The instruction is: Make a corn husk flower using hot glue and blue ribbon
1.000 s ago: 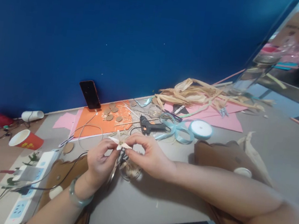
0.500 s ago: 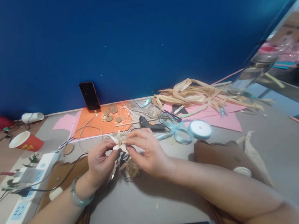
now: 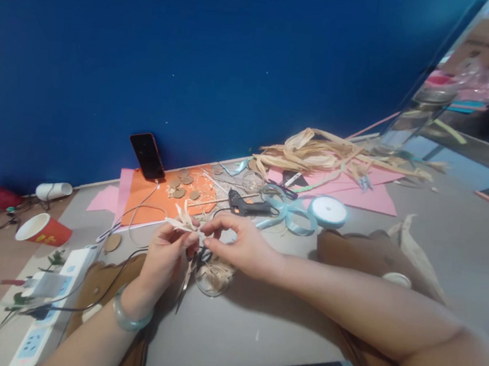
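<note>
A small cream flower (image 3: 183, 220), its petals seemingly dried husk, points up and to the left between my hands. My left hand (image 3: 167, 252) pinches it near the base; a pale bracelet circles that wrist. My right hand (image 3: 237, 242) reaches in from the right, thumb and forefinger closed at the flower's lower end, where a thin pale piece shows; I cannot tell exactly what it grips there. Below the hands lie scissors (image 3: 186, 283) and a round clear dish (image 3: 213, 280) with husk scraps. Behind them rests a black glue gun (image 3: 248, 205).
Blue ribbon (image 3: 287, 213) and its spool (image 3: 328, 210) lie beyond my right hand. Dried husks (image 3: 311, 149) cover pink paper at the back. A phone (image 3: 147, 156) leans on the wall. Left are a power strip (image 3: 50, 313), cables and a tipped red cup (image 3: 45, 231).
The flower has turned from facing up at me to pointing left and upward. Both hands have shifted slightly, and the scissors and dish show more clearly beneath them.
</note>
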`<state>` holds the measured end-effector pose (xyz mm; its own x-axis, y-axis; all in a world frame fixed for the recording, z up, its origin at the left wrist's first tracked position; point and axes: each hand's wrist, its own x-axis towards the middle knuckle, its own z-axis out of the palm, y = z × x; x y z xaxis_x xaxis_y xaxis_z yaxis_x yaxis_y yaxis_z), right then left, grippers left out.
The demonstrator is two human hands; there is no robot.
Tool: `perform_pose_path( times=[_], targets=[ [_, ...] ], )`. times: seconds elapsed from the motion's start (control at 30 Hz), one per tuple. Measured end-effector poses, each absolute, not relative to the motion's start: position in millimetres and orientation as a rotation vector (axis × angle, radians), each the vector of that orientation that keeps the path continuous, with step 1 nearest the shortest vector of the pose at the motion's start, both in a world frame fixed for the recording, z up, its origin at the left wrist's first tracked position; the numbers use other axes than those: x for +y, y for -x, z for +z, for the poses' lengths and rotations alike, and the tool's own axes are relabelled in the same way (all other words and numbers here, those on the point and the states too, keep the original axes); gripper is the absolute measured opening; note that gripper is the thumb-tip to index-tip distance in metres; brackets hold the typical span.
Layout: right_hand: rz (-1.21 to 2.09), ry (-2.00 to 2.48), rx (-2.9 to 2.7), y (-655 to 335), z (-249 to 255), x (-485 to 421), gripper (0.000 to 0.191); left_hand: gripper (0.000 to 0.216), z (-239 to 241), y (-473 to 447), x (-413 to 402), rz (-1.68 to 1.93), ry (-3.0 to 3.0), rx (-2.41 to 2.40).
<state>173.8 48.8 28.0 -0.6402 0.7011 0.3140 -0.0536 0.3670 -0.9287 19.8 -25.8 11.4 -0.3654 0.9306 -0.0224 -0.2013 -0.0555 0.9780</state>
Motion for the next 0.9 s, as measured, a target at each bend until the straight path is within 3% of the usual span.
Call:
perform_pose_path(
  times=[0.63, 0.9],
  targets=[
    [1.340, 0.405, -1.876, -167.2, 9.4, 51.9, 0.009, 0.010, -5.2, -11.3, -28.4, 1.520, -1.046, 1.207],
    [1.346, 0.378, -1.910, -166.4, 2.6, 56.1, 0.010, 0.006, -2.2, -12.1, -28.4, 1.662, -1.435, 1.282]
  ],
)
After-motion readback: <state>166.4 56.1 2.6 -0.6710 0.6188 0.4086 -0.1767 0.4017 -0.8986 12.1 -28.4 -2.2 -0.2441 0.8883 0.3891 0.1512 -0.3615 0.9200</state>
